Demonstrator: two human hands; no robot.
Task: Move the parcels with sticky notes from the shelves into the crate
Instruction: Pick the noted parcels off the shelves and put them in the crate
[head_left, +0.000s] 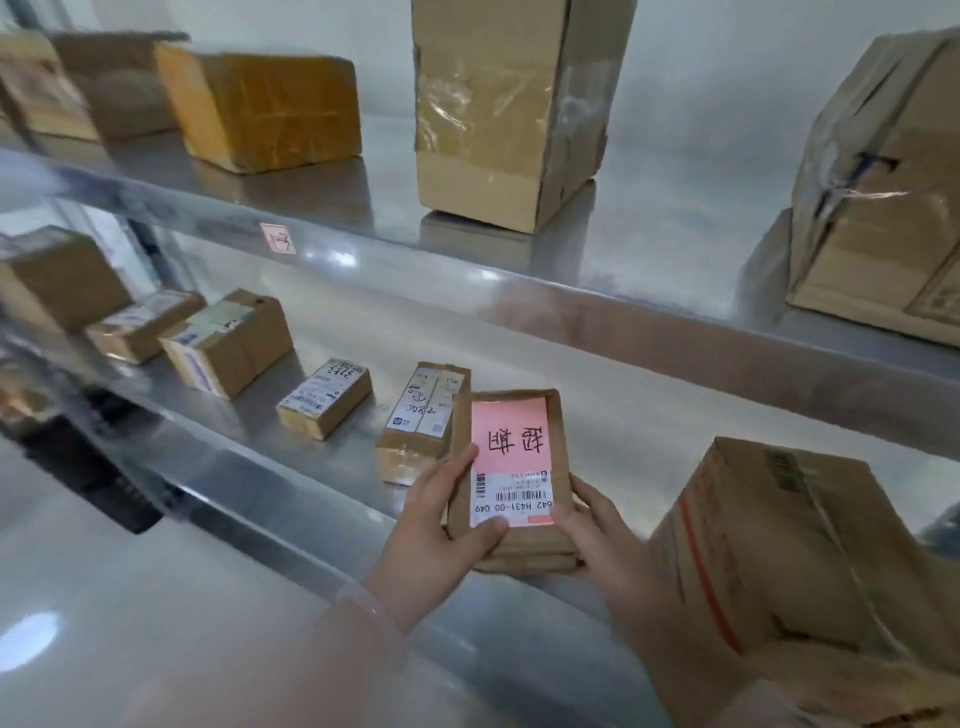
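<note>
A small flat brown parcel (563, 415) with a pink sticky note (511, 436) and a white barcode label on top is held over the front edge of the lower shelf (322, 467). My left hand (441, 525) grips its left side, thumb across the label. My right hand (597, 525) holds its right lower corner. No crate is in view.
On the lower shelf lie several small labelled boxes: one just behind the held parcel (421, 421), another further left (324, 397), more at far left (228, 343). A large box (789, 561) stands at the right. The upper shelf (519, 280) carries bigger cartons (509, 109).
</note>
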